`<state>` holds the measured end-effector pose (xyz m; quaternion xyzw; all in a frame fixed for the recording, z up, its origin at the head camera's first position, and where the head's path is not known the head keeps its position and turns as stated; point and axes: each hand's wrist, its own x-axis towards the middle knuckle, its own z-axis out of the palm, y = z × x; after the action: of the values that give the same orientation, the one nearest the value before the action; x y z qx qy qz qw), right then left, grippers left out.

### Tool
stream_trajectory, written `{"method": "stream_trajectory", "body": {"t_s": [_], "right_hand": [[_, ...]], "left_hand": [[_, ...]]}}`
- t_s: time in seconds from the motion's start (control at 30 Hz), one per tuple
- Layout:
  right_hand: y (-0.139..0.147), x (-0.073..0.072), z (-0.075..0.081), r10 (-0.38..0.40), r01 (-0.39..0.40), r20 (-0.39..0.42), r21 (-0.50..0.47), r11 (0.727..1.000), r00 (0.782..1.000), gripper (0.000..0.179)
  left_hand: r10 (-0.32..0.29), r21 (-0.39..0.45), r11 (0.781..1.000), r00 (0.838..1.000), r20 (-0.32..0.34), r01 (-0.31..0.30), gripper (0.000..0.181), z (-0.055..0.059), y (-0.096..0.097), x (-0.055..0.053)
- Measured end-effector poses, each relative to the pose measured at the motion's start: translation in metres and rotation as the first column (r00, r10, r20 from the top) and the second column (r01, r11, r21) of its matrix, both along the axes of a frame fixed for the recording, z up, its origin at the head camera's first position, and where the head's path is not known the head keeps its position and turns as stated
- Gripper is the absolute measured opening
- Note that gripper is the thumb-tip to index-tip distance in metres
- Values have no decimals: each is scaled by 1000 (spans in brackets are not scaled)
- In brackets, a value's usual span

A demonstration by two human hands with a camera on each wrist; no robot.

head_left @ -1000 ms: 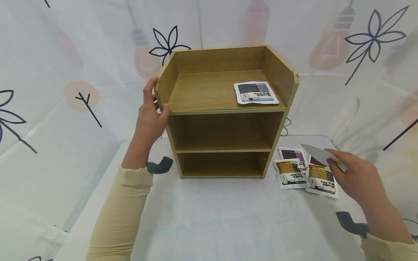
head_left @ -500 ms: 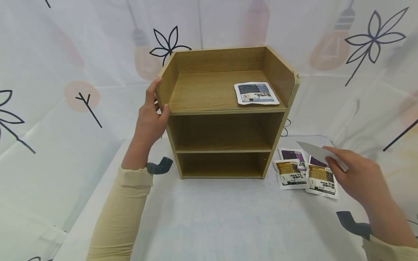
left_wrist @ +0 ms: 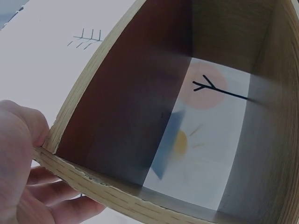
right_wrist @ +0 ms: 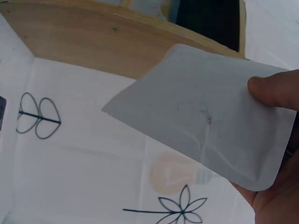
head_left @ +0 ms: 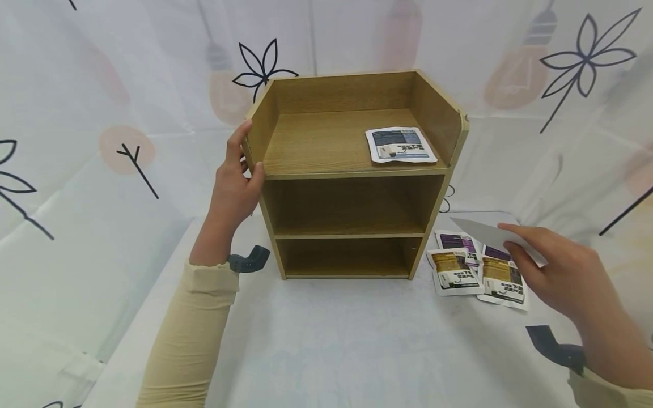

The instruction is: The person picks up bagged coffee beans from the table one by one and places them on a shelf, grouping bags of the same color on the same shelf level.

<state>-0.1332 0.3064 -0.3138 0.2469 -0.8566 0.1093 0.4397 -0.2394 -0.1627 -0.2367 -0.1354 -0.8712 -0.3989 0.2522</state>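
Observation:
My left hand (head_left: 234, 184) grips the left side panel of a small wooden shelf (head_left: 352, 173); in the left wrist view the thumb and fingers (left_wrist: 56, 193) lie on either side of the panel's edge. On the right, my right hand (head_left: 561, 269) pinches a flat packet (head_left: 482, 232) by one end, above several others. Its plain pale grey face (right_wrist: 196, 116) fills the middle of the right wrist view, with the thumb laid on it. A packet with a blue-and-white label (head_left: 400, 145) lies at the right of the shelf's top level.
Beside the shelf's right foot, packets with brown labels (head_left: 454, 272) and purple labels (head_left: 456, 241) overlap on the white-covered table (head_left: 326, 340). Two lower compartments (head_left: 352, 207) face forward. A patterned white curtain (head_left: 127, 85) hangs behind and at the sides.
The packet in my right hand has shifted slightly left and up, toward the shelf. My left hand stays on the side panel, and the shelf stands where it was.

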Motion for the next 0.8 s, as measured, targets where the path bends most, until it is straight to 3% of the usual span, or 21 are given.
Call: {"method": "stream_trajectory", "body": {"t_s": [0.23,0.6,0.8], "right_hand": [[-12,-1,11,87,-91,-108,-36,995,990,53],[-44,0,39,200,-211,-183,-43,976,963,50],[-62,-2,49,243,-269,-221,-98,958,945,46]], "left_hand": [[-1,-7,1000,1000,-7,1,66,-1,0,-1],[-9,-6,1000,1000,-6,9,67,0,0,-1],[-4,-7,1000,1000,13,5,68,0,0,0]]}}
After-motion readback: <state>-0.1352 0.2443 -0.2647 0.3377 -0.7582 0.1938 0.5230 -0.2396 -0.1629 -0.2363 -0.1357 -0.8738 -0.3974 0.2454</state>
